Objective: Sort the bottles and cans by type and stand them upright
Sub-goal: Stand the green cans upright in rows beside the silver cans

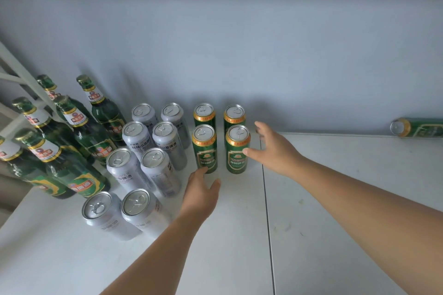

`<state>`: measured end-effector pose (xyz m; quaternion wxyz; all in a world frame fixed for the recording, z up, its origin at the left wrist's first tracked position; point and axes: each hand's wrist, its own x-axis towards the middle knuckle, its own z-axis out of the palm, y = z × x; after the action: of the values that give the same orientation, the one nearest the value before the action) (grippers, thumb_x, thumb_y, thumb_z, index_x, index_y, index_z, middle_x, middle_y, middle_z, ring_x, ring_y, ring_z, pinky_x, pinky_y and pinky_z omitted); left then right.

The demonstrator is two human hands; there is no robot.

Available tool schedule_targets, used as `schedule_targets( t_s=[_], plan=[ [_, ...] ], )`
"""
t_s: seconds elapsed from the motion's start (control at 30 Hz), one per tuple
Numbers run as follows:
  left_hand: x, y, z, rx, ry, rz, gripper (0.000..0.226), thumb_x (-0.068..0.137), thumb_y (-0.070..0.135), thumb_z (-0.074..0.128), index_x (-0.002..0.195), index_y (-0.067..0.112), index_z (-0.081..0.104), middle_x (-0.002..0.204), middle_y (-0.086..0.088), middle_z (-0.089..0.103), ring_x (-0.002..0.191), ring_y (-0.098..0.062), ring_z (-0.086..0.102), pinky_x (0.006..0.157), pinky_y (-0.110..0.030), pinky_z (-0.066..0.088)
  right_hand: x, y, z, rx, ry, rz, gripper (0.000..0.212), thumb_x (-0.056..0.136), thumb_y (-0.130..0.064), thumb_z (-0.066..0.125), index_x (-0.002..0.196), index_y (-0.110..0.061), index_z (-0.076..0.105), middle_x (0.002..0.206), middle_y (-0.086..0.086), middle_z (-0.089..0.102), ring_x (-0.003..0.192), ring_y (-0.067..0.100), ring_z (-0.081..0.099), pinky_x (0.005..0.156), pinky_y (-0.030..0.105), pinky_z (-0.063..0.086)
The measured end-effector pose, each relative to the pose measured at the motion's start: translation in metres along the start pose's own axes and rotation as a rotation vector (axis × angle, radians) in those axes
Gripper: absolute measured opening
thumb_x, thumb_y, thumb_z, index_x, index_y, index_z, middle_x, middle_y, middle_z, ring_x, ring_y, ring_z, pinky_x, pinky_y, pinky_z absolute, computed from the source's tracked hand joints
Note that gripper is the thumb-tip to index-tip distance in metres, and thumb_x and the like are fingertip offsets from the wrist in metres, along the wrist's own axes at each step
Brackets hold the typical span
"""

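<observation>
Several green glass bottles [79, 127] stand upright at the left. Beside them several silver cans [136, 137] stand in two columns. Further right, several green cans stand in a square; the front-right green can [236, 153] is touched by the thumb of my right hand [271, 148], whose fingers are spread and hold nothing. My left hand [202, 190] lies open below the front-left green can [205, 148], its fingertip at the can's base. One more green can [417, 127] lies on its side at the far right against the wall.
The white table [239, 246] has a seam [267, 199] running front to back. A pale blue wall [263, 55] stands right behind the cans. A white rack frame [21, 72] crosses the bottles at the far left.
</observation>
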<state>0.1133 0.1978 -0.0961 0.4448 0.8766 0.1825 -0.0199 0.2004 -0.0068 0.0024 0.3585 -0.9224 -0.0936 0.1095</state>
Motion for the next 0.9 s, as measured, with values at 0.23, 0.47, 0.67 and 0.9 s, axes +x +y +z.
schedule_targets(
  t_s=[0.23, 0.47, 0.67, 0.9],
  plan=[
    [-0.012, 0.034, 0.004, 0.192, -0.025, 0.018, 0.061, 0.098, 0.04, 0.06, 0.151, 0.016, 0.042, 0.151, -0.004, 0.048, 0.138, -0.022, 0.046, 0.11, -0.035, 0.038, -0.022, 0.028, -0.05, -0.102, 0.0, -0.002, 0.086, 0.089, -0.051, 0.069, 0.158, -0.021, 0.027, 0.163, -0.002, 0.033, 0.148, 0.017, 0.033, 0.116, 0.035, 0.032],
    [-0.047, 0.074, 0.041, 0.242, -0.012, 0.012, 0.062, 0.098, 0.043, 0.06, 0.15, 0.016, 0.042, 0.15, -0.005, 0.049, 0.136, -0.022, 0.048, 0.109, -0.036, 0.04, -0.05, 0.066, -0.094, -0.108, 0.003, -0.02, 0.083, 0.09, -0.053, 0.067, 0.157, -0.019, 0.03, 0.163, -0.002, 0.032, 0.148, 0.018, 0.033, 0.115, 0.033, 0.031],
    [-0.083, 0.1, 0.084, 0.225, -0.02, -0.002, 0.059, 0.098, 0.043, 0.06, 0.149, 0.018, 0.044, 0.15, 0.0, 0.047, 0.137, -0.017, 0.047, 0.111, -0.035, 0.039, -0.077, 0.115, -0.119, -0.06, -0.037, -0.016, 0.078, 0.09, -0.052, 0.067, 0.154, -0.019, 0.035, 0.159, -0.003, 0.038, 0.145, 0.017, 0.038, 0.113, 0.035, 0.036],
    [-0.103, 0.14, 0.122, 0.253, -0.065, 0.051, 0.059, 0.097, 0.046, 0.059, 0.148, 0.021, 0.043, 0.15, 0.002, 0.046, 0.134, -0.015, 0.048, 0.107, -0.035, 0.042, -0.115, 0.157, -0.144, -0.071, -0.018, 0.043, 0.08, 0.09, -0.054, 0.066, 0.154, -0.019, 0.035, 0.159, -0.004, 0.037, 0.145, 0.016, 0.038, 0.115, 0.035, 0.035]
  ],
)
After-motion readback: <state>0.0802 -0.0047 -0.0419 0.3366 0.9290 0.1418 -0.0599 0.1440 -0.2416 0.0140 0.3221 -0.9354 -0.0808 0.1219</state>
